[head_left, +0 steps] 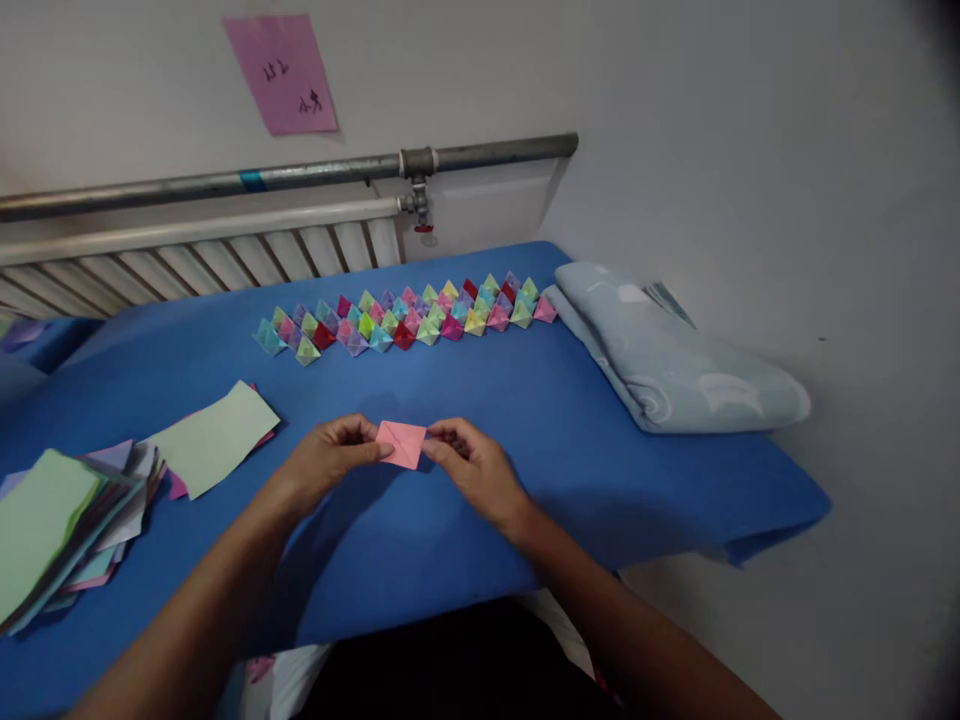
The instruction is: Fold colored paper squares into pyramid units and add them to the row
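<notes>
Between my two hands is a small pink folded paper square (pixel 403 446) with crease lines across its face. My left hand (pixel 339 450) pinches its left corner, thumb on top. On the opposite side, the thumb and fingertips of my right hand (pixel 471 460) close on its right corner. The paper is held above a blue cloth (pixel 465 570). Farther back stand several rows of small folded paper pieces (pixel 403 335) in many colours, each with a pointed top.
At the left lie a thick stack of coloured paper (pixel 45 530) and a smaller pale green pile (pixel 217 440). A folded light blue blanket (pixel 675 360) sits at the right against the wall. Behind run a metal pipe (pixel 322 175) and a radiator (pixel 225 260). A pink note (pixel 283 75) hangs above.
</notes>
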Demonstrator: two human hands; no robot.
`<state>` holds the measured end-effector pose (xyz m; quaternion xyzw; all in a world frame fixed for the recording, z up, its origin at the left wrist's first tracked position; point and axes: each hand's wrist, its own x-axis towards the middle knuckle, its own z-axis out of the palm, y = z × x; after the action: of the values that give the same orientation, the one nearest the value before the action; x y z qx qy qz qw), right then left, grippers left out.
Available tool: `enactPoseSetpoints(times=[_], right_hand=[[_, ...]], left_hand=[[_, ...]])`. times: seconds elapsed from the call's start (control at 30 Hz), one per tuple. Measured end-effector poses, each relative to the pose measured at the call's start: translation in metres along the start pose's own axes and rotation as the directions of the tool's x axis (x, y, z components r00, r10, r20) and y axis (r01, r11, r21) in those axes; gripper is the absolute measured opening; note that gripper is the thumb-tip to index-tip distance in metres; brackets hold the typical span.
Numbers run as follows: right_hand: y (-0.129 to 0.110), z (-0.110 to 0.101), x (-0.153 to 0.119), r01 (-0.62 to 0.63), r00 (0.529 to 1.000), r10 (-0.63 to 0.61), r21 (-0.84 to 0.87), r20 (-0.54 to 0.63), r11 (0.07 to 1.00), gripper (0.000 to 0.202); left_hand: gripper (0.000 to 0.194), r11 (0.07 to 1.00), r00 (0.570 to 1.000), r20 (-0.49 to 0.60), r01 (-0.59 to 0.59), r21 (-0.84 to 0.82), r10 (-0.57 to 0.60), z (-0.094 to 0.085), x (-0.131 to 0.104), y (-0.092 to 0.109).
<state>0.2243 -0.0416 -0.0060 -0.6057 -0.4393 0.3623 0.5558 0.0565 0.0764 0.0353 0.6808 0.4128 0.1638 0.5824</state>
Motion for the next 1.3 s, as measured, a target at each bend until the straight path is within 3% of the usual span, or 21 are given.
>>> enactPoseSetpoints(times=[0.1, 0.27, 0.33, 0.4, 0.47, 0.57, 0.63, 0.7, 0.8, 0.9, 1.0, 1.13, 1.3], right_hand=[[-0.003, 0.012, -0.007, -0.070, 0.997, 0.067, 0.103, 0.035, 0.992, 0.013], [-0.006, 0.023, -0.015, -0.063, 0.998, 0.064, 0.032, -0.015, 0.997, 0.010], [-0.008, 0.021, -0.017, 0.022, 0.999, -0.024, -0.084, -0.033, 0.996, 0.012], [-0.009, 0.016, -0.020, 0.200, 0.978, -0.207, -0.251, -0.002, 0.947, 0.017], [-0.010, 0.009, -0.021, 0.412, 0.906, -0.413, -0.414, 0.092, 0.812, 0.019], [-0.009, 0.001, -0.017, 0.599, 0.783, -0.559, -0.576, 0.274, 0.557, 0.021], [-0.005, -0.002, -0.012, 0.635, 0.747, -0.556, -0.641, 0.366, 0.432, 0.022], [0.002, -0.002, -0.007, 0.645, 0.736, -0.526, -0.678, 0.426, 0.353, 0.024], [0.011, 0.000, -0.002, 0.654, 0.723, -0.500, -0.705, 0.477, 0.273, 0.027], [0.017, 0.002, -0.003, 0.685, 0.699, -0.462, -0.696, 0.545, 0.215, 0.029], [0.018, 0.002, -0.006, 0.708, 0.692, -0.403, -0.674, 0.599, 0.213, 0.031], [0.017, 0.000, -0.009, 0.728, 0.680, -0.373, -0.640, 0.631, 0.244, 0.027], [0.020, -0.004, -0.013, 0.734, 0.679, -0.308, -0.617, 0.667, 0.283, 0.026]], left_hand=[[0.027, 0.991, 0.993, -0.121, -0.010, -0.132, -0.006, 0.015, -0.009, -0.010], [0.024, 0.979, 0.992, -0.127, -0.043, -0.201, 0.018, 0.028, -0.015, -0.020], [0.022, 0.985, 0.993, -0.099, -0.085, -0.150, 0.071, 0.027, -0.019, -0.020], [0.017, 0.982, 0.979, -0.074, -0.190, 0.001, 0.190, 0.023, -0.024, -0.018], [0.011, 0.896, 0.920, -0.029, -0.373, 0.243, 0.390, 0.018, -0.029, -0.016], [0.013, 0.574, 0.736, 0.090, -0.592, 0.566, 0.671, 0.015, -0.027, -0.019], [0.018, 0.387, 0.644, 0.153, -0.614, 0.688, 0.749, 0.018, -0.020, -0.026], [0.022, 0.286, 0.612, 0.188, -0.591, 0.755, 0.768, 0.024, -0.012, -0.035], [0.025, 0.241, 0.638, 0.210, -0.545, 0.803, 0.741, 0.030, -0.006, -0.047], [0.020, 0.270, 0.701, 0.192, -0.492, 0.828, 0.687, 0.030, -0.015, -0.055], [0.024, 0.318, 0.725, 0.187, -0.498, 0.807, 0.663, 0.027, -0.032, -0.059], [0.024, 0.315, 0.708, 0.221, -0.541, 0.780, 0.671, 0.030, -0.048, -0.062], [0.023, 0.218, 0.646, 0.224, -0.530, 0.820, 0.730, 0.034, -0.051, -0.066]])
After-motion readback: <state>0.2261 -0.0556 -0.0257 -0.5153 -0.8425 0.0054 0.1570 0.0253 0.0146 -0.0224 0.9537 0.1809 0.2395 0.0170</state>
